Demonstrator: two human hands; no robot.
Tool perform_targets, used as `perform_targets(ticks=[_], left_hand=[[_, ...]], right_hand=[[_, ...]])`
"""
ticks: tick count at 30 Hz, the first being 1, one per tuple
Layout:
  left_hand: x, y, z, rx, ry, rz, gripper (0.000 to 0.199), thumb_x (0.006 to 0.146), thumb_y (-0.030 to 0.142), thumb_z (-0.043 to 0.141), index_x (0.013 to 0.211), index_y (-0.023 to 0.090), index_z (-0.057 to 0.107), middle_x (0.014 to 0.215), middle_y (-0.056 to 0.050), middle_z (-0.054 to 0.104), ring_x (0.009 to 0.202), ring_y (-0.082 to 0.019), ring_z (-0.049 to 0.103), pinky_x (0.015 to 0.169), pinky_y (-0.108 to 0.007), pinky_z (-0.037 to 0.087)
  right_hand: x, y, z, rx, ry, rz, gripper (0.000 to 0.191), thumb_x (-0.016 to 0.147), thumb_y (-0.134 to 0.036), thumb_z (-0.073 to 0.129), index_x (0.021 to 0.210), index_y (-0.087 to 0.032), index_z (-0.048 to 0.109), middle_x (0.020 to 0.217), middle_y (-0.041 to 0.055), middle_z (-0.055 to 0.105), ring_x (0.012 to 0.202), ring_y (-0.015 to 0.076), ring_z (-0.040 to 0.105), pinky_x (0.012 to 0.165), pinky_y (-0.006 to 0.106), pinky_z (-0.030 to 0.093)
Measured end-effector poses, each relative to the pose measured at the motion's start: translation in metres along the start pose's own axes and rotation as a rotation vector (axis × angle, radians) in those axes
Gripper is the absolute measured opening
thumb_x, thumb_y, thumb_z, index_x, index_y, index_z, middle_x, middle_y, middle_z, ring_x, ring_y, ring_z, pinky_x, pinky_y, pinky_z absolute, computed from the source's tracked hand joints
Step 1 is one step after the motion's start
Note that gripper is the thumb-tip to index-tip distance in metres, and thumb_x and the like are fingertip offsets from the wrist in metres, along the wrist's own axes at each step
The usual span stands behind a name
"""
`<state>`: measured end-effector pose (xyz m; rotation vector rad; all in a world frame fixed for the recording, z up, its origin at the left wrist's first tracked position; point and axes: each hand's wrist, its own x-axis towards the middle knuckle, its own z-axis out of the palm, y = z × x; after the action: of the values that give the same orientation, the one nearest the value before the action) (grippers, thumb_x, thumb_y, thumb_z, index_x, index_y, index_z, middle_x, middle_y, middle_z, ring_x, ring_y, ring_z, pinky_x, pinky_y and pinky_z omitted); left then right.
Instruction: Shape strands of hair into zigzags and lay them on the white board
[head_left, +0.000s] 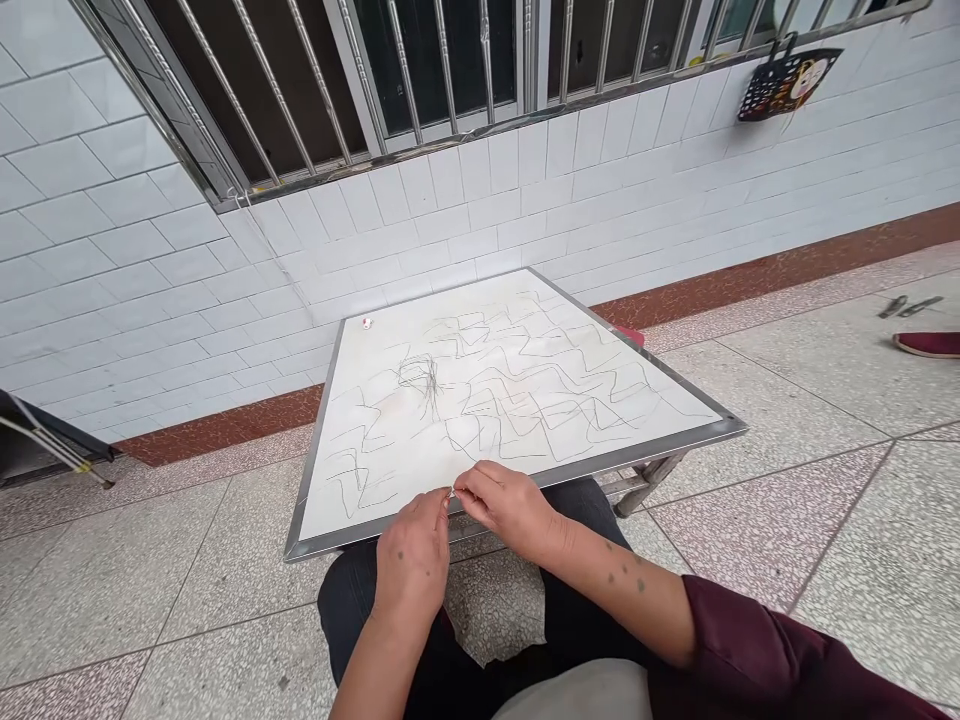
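Observation:
Both hands meet at the near edge of a white-topped table (pixel 390 430) with a grey metal rim. My left hand (pixel 416 550) is closed, its thumb and finger pinched together at a tiny pale thing too small to name. My right hand (pixel 506 505) is closed too, pinching at the same spot, fingertips almost touching the left ones. Many thin dark wire-like strands (pixel 555 400), bent in zigzags, lie spread over the tabletop. A denser bunch of dark strands (pixel 427 375) lies left of the middle. Near the far left corner is a small white and red object (pixel 367 323).
Behind the table stands a white tiled wall (pixel 450 225) with barred windows. A dark patterned basket (pixel 787 85) hangs at the upper right. On the floor at right are a red shoe (pixel 926 345) and small dark items (pixel 909 307). A folded frame (pixel 56 450) stands far left.

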<state>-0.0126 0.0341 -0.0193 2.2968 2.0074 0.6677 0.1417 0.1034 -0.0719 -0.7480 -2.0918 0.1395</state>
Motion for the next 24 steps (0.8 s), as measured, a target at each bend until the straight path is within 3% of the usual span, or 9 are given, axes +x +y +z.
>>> perform_targets(ticks=[5, 11, 15, 20, 24], left_hand=[[0.003, 0.008, 0.002, -0.082, -0.001, 0.013, 0.034, 0.1, 0.024, 0.032, 0.094, 0.021, 0.066, 0.075, -0.003, 0.068, 0.067, -0.019, 0.064, 0.059, -0.029, 0.045], [0.005, 0.018, 0.009, -0.142, 0.05, -0.073, 0.034, 0.1, 0.027, 0.032, 0.089, 0.021, 0.064, 0.075, -0.004, 0.068, 0.068, -0.02, 0.064, 0.059, -0.03, 0.044], [0.005, 0.013, 0.005, -0.246, 0.008, -0.11, 0.034, 0.1, 0.029, 0.032, 0.097, 0.021, 0.065, 0.076, -0.002, 0.069, 0.068, -0.02, 0.065, 0.062, -0.03, 0.045], [0.003, 0.009, 0.001, -0.275, -0.008, -0.116, 0.033, 0.099, 0.029, 0.033, 0.099, 0.022, 0.065, 0.076, -0.003, 0.069, 0.069, -0.021, 0.065, 0.064, -0.031, 0.047], [0.002, 0.01, 0.002, -0.314, 0.014, -0.131, 0.033, 0.098, 0.031, 0.034, 0.1, 0.022, 0.065, 0.079, -0.003, 0.07, 0.071, -0.021, 0.066, 0.064, -0.031, 0.048]], right_hand=[[0.0, -0.006, 0.002, -0.071, 0.047, 0.073, 0.013, 0.091, -0.014, 0.048, 0.084, -0.019, 0.058, 0.073, 0.0006, 0.059, 0.062, 0.013, 0.054, 0.053, 0.024, 0.039], [0.0, -0.014, 0.003, -0.067, 0.085, 0.183, 0.016, 0.094, -0.019, 0.047, 0.083, -0.02, 0.058, 0.073, 0.0011, 0.061, 0.062, 0.014, 0.055, 0.053, 0.025, 0.038], [0.001, -0.015, -0.001, 0.086, 0.036, 0.223, 0.01, 0.094, -0.02, 0.051, 0.095, -0.02, 0.061, 0.082, 0.0021, 0.065, 0.07, 0.0147, 0.06, 0.061, 0.026, 0.045], [0.001, -0.016, -0.001, 0.365, 0.003, 0.403, 0.006, 0.087, -0.019, 0.06, 0.091, -0.022, 0.063, 0.079, 0.0001, 0.067, 0.072, 0.0149, 0.063, 0.066, 0.027, 0.05], [0.0, -0.021, 0.005, 0.651, 0.049, 0.569, 0.007, 0.084, -0.023, 0.063, 0.092, -0.023, 0.062, 0.081, -0.0004, 0.068, 0.074, 0.0146, 0.066, 0.069, 0.027, 0.054]])
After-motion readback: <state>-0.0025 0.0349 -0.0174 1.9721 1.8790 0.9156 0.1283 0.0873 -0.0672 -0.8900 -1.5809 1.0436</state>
